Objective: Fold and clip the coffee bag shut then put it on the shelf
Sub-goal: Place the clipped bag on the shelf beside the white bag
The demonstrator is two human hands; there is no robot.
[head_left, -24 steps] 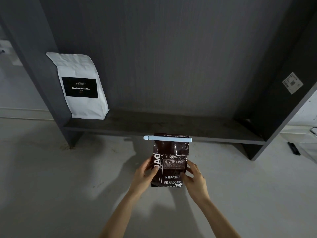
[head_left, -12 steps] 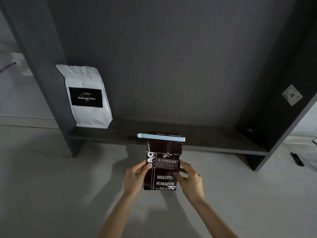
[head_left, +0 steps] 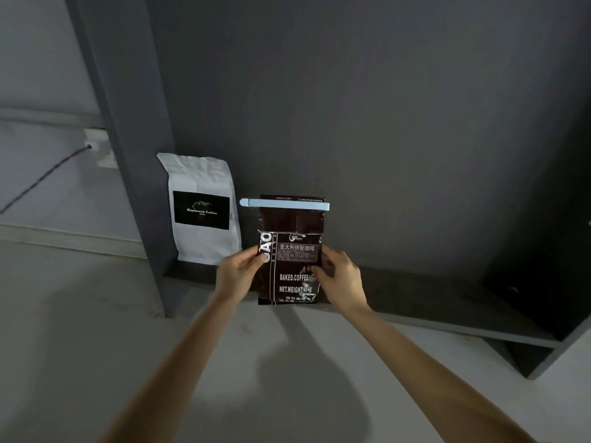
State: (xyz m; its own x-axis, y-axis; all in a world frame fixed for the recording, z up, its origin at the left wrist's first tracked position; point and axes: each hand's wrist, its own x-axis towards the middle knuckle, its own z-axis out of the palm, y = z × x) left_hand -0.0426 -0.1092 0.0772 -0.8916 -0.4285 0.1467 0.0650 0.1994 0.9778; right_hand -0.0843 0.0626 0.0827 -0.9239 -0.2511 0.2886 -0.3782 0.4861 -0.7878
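Observation:
I hold a dark brown coffee bag (head_left: 292, 266) upright with both hands, its bottom at the front edge of the dark shelf board (head_left: 431, 302). The bag's top is folded over and a pale blue clip (head_left: 284, 203) spans it. My left hand (head_left: 238, 271) grips the bag's left side, my right hand (head_left: 340, 276) grips its right side. Whether the bag's base touches the board I cannot tell.
A white coffee bag (head_left: 201, 209) with a black label stands on the shelf's left end, just left of the dark bag. The shelf's grey side post (head_left: 128, 155) rises at left. A wall socket (head_left: 99, 148) with a cable is behind it. Pale floor lies below.
Both hands have carried the clipped bag up and forward from above the floor to the shelf, closer to the white bag. My view has moved nearer and shifted right.

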